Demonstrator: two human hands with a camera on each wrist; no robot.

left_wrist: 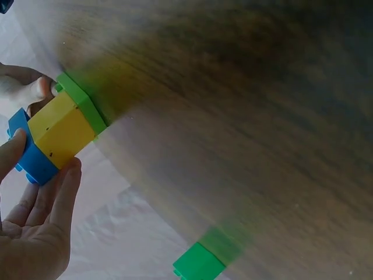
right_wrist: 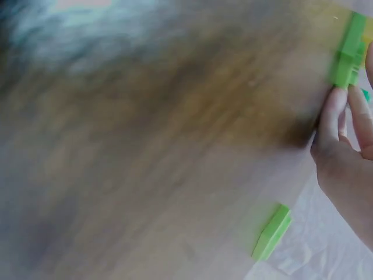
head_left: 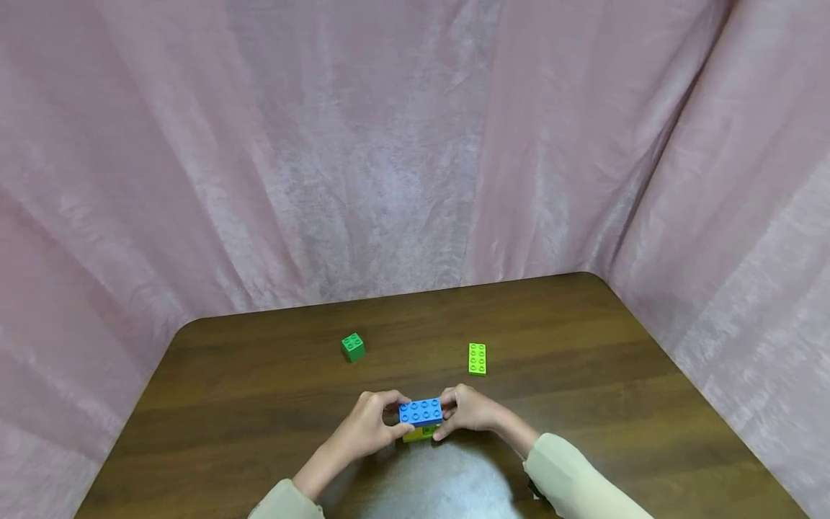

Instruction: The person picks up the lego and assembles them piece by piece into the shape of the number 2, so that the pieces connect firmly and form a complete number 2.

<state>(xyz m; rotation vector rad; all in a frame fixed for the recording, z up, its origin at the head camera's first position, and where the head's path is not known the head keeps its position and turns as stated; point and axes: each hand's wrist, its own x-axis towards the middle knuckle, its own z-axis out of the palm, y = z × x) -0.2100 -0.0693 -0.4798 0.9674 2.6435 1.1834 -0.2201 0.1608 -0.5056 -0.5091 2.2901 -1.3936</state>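
Observation:
A blue brick point(head_left: 420, 412) with studs on top sits on a yellow brick point(left_wrist: 63, 128), and both stand on a light green plate point(left_wrist: 86, 106) that lies on the table. My left hand point(head_left: 367, 427) pinches the left end of the blue brick between thumb and fingers. From the other side, my right hand point(head_left: 472, 409) grips the right end of the light green plate, thumb at its near side. In the right wrist view its fingertips point(right_wrist: 333, 99) meet the plate's end, while most of the yellow brick lies outside the picture.
A green brick point(head_left: 353, 347) stands farther back on the left of the wooden table point(head_left: 259, 382). Behind the right hand lies another light green plate point(head_left: 477, 359). Pink curtains point(head_left: 389, 144) hang along the table's back and sides.

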